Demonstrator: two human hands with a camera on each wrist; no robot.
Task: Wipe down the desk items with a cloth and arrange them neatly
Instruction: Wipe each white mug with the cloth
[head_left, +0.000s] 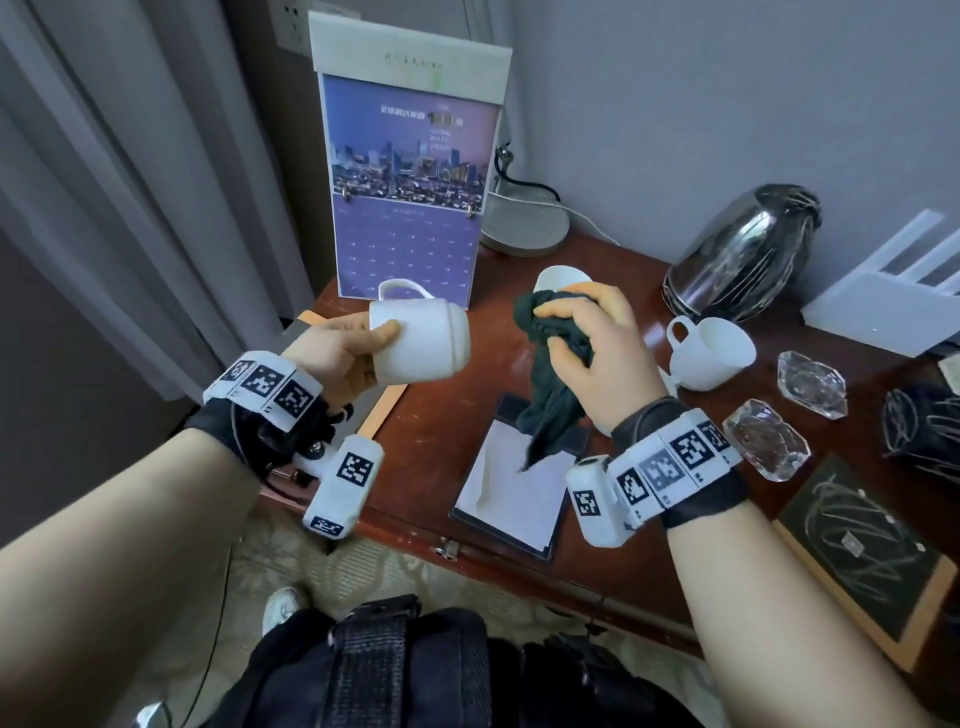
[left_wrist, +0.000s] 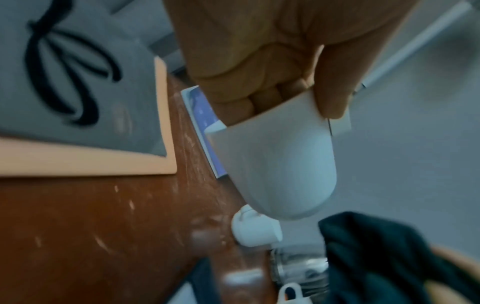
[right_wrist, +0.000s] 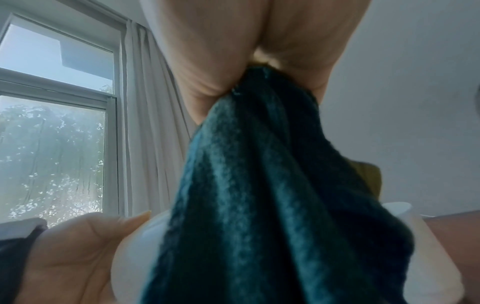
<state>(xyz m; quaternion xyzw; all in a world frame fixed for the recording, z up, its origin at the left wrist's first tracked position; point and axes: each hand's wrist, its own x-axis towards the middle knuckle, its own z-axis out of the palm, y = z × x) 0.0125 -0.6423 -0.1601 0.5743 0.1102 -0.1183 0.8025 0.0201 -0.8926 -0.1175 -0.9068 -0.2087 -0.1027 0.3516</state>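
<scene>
A white cup (head_left: 421, 340) is held on its side above the desk (head_left: 447, 415) by the left hand (head_left: 337, 353), fingers inside the mouth and thumb (left_wrist: 330, 82) on the outer wall. A dark green cloth (head_left: 553, 374) is bunched in the curled fingers (head_left: 566, 309) of the right hand (head_left: 602, 353), just beside the cup's base, its tail hanging over a notepad (head_left: 514, 493).

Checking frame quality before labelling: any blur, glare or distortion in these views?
Head view: sharp, wide-angle bending at the edges, glare on the kettle. Left wrist: desk and mug motion-blurred. Right wrist: cloth soft, too close; bright window.
</scene>
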